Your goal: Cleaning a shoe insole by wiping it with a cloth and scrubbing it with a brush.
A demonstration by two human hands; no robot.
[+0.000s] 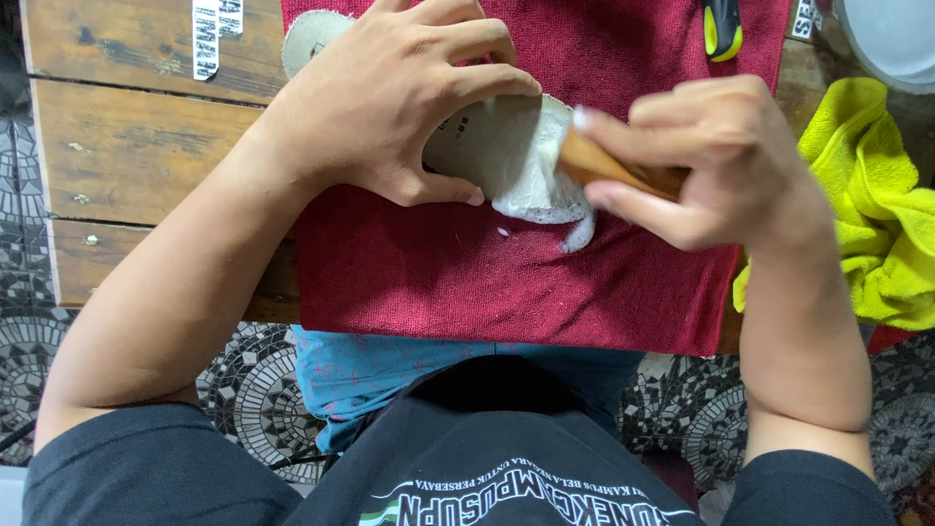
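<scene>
Right hand (pixel 716 161): fingers (pixel 682 115) are curled tight around a wooden brush handle (pixel 623 173), thumb pressed along its lower side. The brush head is hidden in white foam (pixel 545 200) at the near end of a pale shoe insole (pixel 497 146). Bristles cannot be made out.

Left hand (pixel 390 93): fingers are spread and pressed down on the insole, thumb (pixel 443 190) laid along its near edge, fingertips (pixel 511 83) hooked over the far edge. The insole is pinned flat, not lifted. Only its middle and foamy end are visible; the rest is covered by the palm.

The insole is laid on a dark red towel (pixel 487 278), towards the towel's far half, between both hands. Foam is spilled over the insole edge onto the towel, with a few small white flecks just beside it.

A second pale insole tip (pixel 310 37) is seen past the left wrist, partly on the towel's far-left corner.

The towel is draped over a worn wooden table (pixel 127 146), with the near edge hanging over the person's lap. A crumpled yellow-green cloth (pixel 877 214) is placed at the right, well apart from the insole. A black and yellow tool (pixel 722 27) is cut off at the top edge. A white round rim (pixel 891 44) is seen at the top-right corner.
</scene>
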